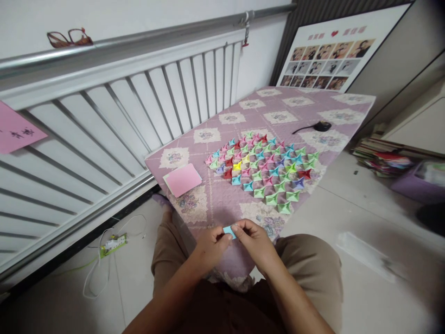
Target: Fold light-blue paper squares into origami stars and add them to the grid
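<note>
Between my two hands, above the near corner of the table, is a small folded piece of light blue paper (228,231). My left hand (212,244) pinches its left side with thumb and forefinger. On the right side, the thumb and fingers of my right hand (253,239) close on the same paper. Beyond my hands, many small folded paper shapes (257,176) in green, pink, blue, red, yellow and purple stand in slanting rows. A stack of square paper sheets (183,179), pink on top, lies to the left of them.
A patterned lilac cloth (222,197) covers the table. A black object with a short cord (321,125) lies on its far right. White radiator (139,106) runs along the left, with eyeglasses (69,38) on the pipe above. A power strip (113,244) with cables lies on the floor.
</note>
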Demonstrator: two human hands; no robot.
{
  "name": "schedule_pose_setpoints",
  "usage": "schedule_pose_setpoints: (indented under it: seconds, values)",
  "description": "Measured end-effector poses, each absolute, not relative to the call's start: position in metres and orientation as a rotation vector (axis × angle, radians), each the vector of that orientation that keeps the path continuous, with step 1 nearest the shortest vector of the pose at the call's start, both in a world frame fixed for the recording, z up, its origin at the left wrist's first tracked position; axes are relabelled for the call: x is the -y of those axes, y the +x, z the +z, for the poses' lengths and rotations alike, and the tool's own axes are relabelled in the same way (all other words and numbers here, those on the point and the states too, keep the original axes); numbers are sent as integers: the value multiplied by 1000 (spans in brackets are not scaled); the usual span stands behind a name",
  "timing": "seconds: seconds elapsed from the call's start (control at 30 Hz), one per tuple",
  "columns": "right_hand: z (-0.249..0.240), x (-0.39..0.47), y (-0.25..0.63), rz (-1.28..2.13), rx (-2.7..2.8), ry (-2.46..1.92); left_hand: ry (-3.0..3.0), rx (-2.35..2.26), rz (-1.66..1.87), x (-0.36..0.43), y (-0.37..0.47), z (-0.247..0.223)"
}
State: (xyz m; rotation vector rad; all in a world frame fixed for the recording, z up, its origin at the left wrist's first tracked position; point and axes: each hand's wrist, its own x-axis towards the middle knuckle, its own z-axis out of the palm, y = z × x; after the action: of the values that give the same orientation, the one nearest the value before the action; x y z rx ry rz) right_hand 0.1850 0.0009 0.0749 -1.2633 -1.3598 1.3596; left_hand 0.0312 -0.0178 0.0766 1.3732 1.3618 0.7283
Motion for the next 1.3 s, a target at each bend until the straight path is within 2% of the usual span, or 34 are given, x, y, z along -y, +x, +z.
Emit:
schedule_pose_setpoints:
  seconds: [0.63, 0.97, 1.3]
  values:
    - [65, -3, 184, 1301, 1245, -1268, 1348, -1299, 766, 21, 38, 81]
    - [61, 2, 173, 1462, 935, -1205, 1274, -1293, 748, 23, 35, 76]
    - [62, 1, 172, 1369, 1184, -1271, 1240, -1342, 818, 16, 35, 63]
